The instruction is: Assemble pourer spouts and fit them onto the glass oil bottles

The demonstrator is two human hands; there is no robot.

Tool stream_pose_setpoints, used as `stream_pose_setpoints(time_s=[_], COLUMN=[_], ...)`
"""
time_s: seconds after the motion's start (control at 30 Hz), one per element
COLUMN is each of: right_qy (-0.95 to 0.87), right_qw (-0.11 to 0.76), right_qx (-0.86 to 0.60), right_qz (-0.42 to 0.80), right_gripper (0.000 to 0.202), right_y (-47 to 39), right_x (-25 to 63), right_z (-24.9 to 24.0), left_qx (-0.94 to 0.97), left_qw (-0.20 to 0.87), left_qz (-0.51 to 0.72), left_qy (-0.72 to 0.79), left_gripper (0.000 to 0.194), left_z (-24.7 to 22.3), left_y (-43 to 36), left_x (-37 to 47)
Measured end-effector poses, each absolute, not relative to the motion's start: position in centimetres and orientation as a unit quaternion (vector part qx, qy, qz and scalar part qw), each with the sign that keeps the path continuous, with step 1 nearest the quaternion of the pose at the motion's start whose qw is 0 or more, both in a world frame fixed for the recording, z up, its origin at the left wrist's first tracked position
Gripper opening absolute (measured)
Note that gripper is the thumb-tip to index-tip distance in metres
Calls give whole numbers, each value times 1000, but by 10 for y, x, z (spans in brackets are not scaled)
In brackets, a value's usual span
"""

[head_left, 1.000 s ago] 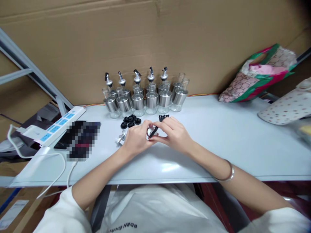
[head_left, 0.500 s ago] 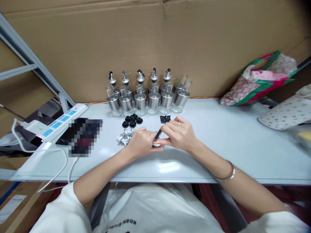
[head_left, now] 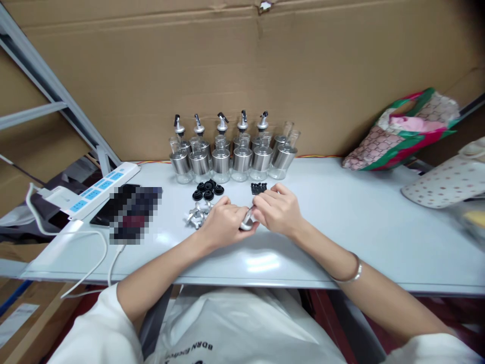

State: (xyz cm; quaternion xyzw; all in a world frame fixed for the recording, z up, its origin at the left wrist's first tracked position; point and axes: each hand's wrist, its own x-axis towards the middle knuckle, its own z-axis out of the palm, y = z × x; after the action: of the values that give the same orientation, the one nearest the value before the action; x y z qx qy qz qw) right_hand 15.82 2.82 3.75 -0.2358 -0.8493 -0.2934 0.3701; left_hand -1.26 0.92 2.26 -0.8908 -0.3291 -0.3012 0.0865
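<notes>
My left hand [head_left: 224,222] is closed on a silver metal spout piece [head_left: 247,222], low over the front of the table. My right hand [head_left: 278,210] meets it from the right, its fingers pinched at the piece's upper side; what they hold is mostly hidden. Just left of my left hand lie several silver spout pieces [head_left: 196,216]. Behind them is a cluster of black stoppers [head_left: 208,189]. Beyond my right fingertips sits a row of small black parts [head_left: 259,188].
Several glass bottles with steel sleeves [head_left: 221,162] stand at the back, some with spouts. At left are a power strip [head_left: 102,188], cables and a phone [head_left: 113,207]. A patterned bag [head_left: 379,144] and a dotted white item [head_left: 439,187] lie at right.
The black lever seen between my hands is now out of sight, and the silver piece is tilted and shows more. The camera view has shifted slightly.
</notes>
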Motion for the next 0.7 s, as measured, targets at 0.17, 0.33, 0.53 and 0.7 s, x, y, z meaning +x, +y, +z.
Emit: stream_pose_setpoints(time_s=[0.17,0.33,0.53,0.7], right_qy=[-839,-800,-819,-853], right_qw=[418,334,217,184], right_qx=[-293,-499,-524,-486], right_qz=[-189,2,83,53], right_gripper=[42,29,12,31], right_y=[30,60,99,108], right_x=[159,191,236,238], right_z=[40,42,21,5], left_qx=[-890,-884,-851,-875], left_qw=[113,97,39,37], left_qz=[-305,-308,-389,-316], left_qy=[-321,-337,-352,-364], left_gripper=[26,14,18,35], left_z=[26,27,19,24], left_y=[10,15,23,24], left_x=[-15,-18,-22,-23])
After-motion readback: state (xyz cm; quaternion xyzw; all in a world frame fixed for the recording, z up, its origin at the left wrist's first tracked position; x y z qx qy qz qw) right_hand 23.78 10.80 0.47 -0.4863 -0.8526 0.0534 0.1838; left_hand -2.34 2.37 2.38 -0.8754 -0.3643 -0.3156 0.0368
